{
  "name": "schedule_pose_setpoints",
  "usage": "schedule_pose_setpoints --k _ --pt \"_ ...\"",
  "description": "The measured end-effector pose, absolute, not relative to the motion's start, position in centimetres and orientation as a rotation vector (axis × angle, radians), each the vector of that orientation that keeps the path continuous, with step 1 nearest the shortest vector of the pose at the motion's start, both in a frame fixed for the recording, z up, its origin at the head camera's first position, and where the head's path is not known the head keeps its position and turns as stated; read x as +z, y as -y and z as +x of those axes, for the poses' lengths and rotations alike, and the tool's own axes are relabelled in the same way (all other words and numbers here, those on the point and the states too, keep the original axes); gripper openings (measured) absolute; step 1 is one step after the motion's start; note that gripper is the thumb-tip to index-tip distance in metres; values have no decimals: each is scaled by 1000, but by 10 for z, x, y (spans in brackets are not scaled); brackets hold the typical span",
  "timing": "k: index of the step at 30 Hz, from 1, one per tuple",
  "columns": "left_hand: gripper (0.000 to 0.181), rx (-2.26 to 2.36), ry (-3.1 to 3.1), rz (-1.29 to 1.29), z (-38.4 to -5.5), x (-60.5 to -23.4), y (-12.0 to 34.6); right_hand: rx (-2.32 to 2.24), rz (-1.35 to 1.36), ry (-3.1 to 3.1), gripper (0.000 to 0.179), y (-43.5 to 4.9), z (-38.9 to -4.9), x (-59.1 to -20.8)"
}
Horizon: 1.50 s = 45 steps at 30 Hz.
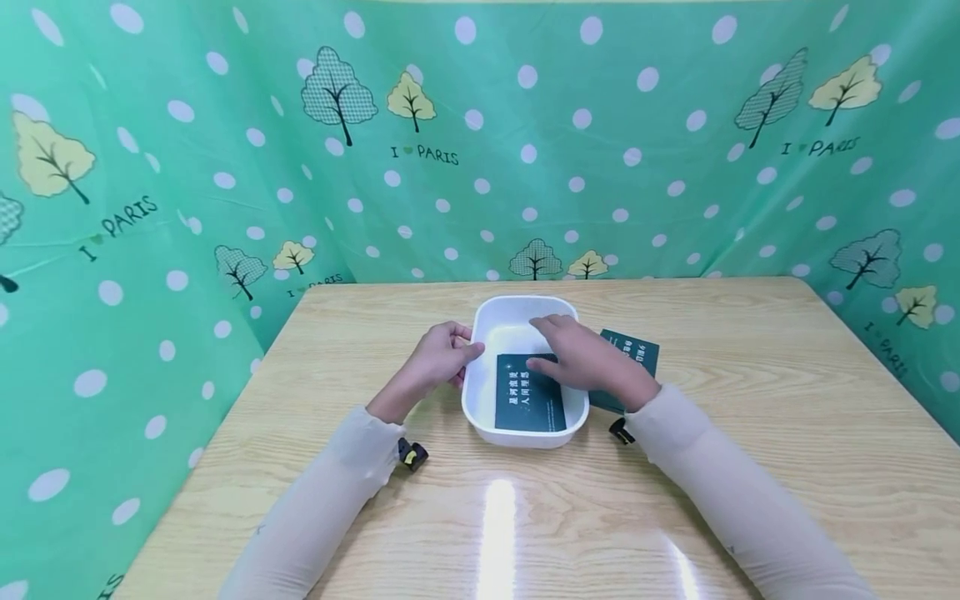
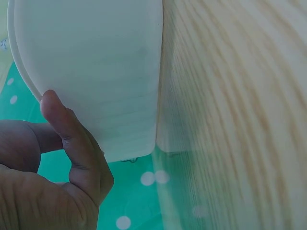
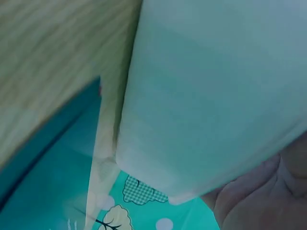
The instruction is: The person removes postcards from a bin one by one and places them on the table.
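- Pinching the white tub (image 1: 517,439) by its left rim, the left hand (image 1: 442,354) probably steadies it.
- Inside, near end: 1 dark green book (image 1: 517,404), flat, white-lettered.
- Overhead, the right hand (image 1: 585,354) spreads loosely; contact cannot be told.
- Rightward, outside: 1 similar book (image 1: 636,348), partly hidden by that hand.

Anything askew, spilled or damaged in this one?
No spill or damage shows. Slightly askew: the outer book, angled beside the white bin and partly hidden by the right hand; the inner book lies roughly square to it.
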<state>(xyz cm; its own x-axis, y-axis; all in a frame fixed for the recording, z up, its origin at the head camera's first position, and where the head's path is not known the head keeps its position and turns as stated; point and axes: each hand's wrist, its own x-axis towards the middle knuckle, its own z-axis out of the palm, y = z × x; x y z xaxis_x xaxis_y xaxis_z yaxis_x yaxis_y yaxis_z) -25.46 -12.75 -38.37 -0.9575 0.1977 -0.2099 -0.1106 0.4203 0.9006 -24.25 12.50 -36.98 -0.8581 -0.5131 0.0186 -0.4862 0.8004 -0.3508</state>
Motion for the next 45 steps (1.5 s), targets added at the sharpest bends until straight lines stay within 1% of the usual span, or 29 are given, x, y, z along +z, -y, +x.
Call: schedule_pose_setpoints --k 3,10,22,32,37,45 --pt "29 1552 -2395 78 -254 -383 127 -509 -805 -2862 74 -123 -241 -370" --pt "29 1550 -2384 70 -251 -381 127 -444 -821 -2781 88 -125 -239 -373" --pt "30 1548 -2387 75 -250 -380 125 -238 -840 -2791 103 -122 -237 -377" --pt "30 1547 -2390 76 -250 -379 125 -142 -822 -2787 105 -119 -237 -377" --pt "30 1557 -2378 78 -251 -380 125 -137 -821 -2795 102 -118 -238 -377" --pt "29 1565 -2362 78 -251 -379 125 -191 -822 -2803 104 -118 -238 -377"
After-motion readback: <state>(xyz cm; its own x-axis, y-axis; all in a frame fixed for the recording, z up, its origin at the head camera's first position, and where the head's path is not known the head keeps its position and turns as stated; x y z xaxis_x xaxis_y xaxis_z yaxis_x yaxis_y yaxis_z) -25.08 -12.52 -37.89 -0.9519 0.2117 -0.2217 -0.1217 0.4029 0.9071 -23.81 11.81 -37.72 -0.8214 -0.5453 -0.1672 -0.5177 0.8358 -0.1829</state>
